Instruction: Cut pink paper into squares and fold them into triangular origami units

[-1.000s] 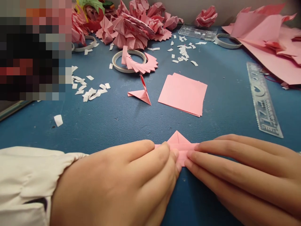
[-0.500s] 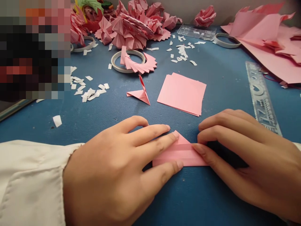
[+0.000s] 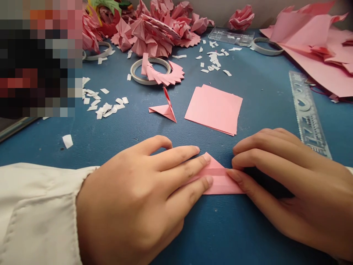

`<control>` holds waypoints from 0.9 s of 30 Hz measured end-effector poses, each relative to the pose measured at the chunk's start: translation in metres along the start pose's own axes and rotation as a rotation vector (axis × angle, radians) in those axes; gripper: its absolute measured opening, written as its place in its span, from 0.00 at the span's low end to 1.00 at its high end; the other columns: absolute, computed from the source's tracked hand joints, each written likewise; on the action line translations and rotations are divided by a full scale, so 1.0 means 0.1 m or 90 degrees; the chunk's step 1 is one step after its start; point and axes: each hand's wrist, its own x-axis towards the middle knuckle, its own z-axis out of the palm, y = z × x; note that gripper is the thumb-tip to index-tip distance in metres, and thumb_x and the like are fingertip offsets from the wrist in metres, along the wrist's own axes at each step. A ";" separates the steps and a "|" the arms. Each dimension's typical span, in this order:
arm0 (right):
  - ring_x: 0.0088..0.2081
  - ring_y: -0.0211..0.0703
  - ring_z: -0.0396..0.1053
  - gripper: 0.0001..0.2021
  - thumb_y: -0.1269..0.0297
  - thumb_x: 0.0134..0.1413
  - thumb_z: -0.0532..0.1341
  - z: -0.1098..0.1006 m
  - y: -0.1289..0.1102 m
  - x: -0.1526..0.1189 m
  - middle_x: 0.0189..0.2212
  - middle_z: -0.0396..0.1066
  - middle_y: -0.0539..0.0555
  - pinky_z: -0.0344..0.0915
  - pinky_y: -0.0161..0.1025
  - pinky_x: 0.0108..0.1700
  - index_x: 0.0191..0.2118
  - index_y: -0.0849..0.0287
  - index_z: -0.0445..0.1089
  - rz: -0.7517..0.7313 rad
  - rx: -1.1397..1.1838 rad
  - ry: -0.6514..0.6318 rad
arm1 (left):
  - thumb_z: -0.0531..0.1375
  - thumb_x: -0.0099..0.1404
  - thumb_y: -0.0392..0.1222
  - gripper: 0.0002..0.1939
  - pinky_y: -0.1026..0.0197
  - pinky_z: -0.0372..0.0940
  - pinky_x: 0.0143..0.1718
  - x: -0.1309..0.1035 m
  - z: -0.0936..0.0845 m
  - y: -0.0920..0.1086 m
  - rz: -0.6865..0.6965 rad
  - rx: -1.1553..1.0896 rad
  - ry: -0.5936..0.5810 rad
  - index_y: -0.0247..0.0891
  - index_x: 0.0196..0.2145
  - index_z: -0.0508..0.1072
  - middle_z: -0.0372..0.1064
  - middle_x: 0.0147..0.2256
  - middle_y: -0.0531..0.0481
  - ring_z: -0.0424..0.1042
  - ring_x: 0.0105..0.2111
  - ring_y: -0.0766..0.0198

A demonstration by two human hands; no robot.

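Note:
A folded piece of pink paper [image 3: 220, 180] lies on the blue table in front of me, with a pointed flap at its upper edge and long creases across it. My left hand [image 3: 143, 187] rests flat over its left part, fingers stretched out and pressing down, so that end is hidden. At the right end, my right hand [image 3: 278, 176] pinches the paper's edge between thumb and curled index finger. Just beyond my hands lie a folded pink paper piece [image 3: 165, 109] with one wing standing up and a small stack of pink paper squares [image 3: 213, 109].
Behind stands a tape roll [image 3: 135, 71] with a ring of interlocked pink folds [image 3: 162, 78] leaning on it. White paper scraps [image 3: 106, 109] are scattered about. A clear stencil ruler [image 3: 306, 110] lies at right, near large pink sheets [image 3: 317, 55]. Pink paper flowers [image 3: 154, 31] fill the back.
My left thumb has slid up from the paper's lower edge, closer to the index finger. The right hand keeps its pinch almost unmoved.

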 end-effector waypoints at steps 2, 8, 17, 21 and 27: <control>0.40 0.43 0.67 0.05 0.75 0.68 0.61 0.00 0.01 0.00 0.41 0.71 0.54 0.65 0.44 0.43 0.45 0.58 0.68 -0.010 -0.011 0.002 | 0.45 0.80 0.32 0.21 0.44 0.67 0.52 0.01 0.00 0.00 -0.001 -0.005 0.010 0.35 0.56 0.76 0.75 0.61 0.48 0.73 0.60 0.55; 0.44 0.45 0.67 0.14 0.82 0.63 0.60 -0.02 0.00 -0.02 0.46 0.70 0.56 0.64 0.46 0.45 0.51 0.60 0.69 -0.091 -0.038 0.012 | 0.46 0.79 0.31 0.19 0.45 0.65 0.52 0.04 0.00 -0.02 -0.005 -0.028 0.035 0.30 0.56 0.74 0.78 0.56 0.46 0.74 0.55 0.53; 0.45 0.43 0.73 0.11 0.81 0.62 0.62 -0.01 -0.08 -0.01 0.44 0.77 0.54 0.67 0.46 0.43 0.49 0.65 0.73 -0.104 0.063 0.097 | 0.49 0.77 0.30 0.16 0.48 0.66 0.51 0.08 -0.02 -0.03 -0.011 -0.065 0.029 0.31 0.48 0.77 0.78 0.48 0.45 0.75 0.50 0.54; 0.47 0.42 0.73 0.11 0.78 0.67 0.59 -0.04 -0.07 0.02 0.45 0.79 0.53 0.68 0.45 0.45 0.50 0.64 0.74 -0.140 0.064 0.049 | 0.50 0.77 0.31 0.15 0.48 0.68 0.50 0.09 -0.10 -0.05 -0.008 -0.072 -0.010 0.31 0.49 0.77 0.79 0.47 0.46 0.76 0.50 0.54; 0.60 0.41 0.68 0.13 0.71 0.70 0.56 -0.03 -0.08 -0.01 0.53 0.79 0.51 0.66 0.48 0.56 0.55 0.59 0.72 -0.137 0.021 -0.014 | 0.51 0.75 0.29 0.15 0.49 0.67 0.51 0.12 -0.12 -0.07 0.010 -0.070 -0.036 0.29 0.50 0.76 0.78 0.54 0.45 0.75 0.50 0.54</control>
